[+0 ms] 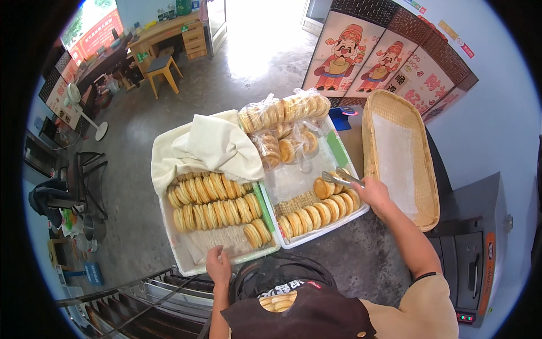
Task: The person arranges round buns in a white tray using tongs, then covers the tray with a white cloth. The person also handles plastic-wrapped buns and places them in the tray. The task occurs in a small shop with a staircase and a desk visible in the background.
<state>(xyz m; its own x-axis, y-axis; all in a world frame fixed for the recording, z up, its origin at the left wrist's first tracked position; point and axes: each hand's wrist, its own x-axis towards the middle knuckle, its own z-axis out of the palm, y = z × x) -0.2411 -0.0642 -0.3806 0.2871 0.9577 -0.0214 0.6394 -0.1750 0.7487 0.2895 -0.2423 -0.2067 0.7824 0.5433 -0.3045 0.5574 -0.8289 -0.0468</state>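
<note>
My right hand [374, 194] grips metal tongs [345, 178], whose tips are at a round flatbread [324, 188] in the right white tray. Below it, a row of flatbreads [314, 216] stands on edge along the tray's near side. My left hand [218, 264] hangs over the near edge of the left tray [195, 254], fingers loosely apart, holding nothing. In that tray, rows of flatbreads [217, 214] stand on edge, with a short group of breads [257, 233] at the near right. A cream cloth [209, 147] covers the far part.
Clear bags of flatbreads [282, 116] fill the far end of the right tray. A long wicker basket [431, 186] with a white liner stands to the right, beside an oven [466, 260]. Metal racks [141, 305] are at lower left. A yellow stool [162, 69] stands farther off.
</note>
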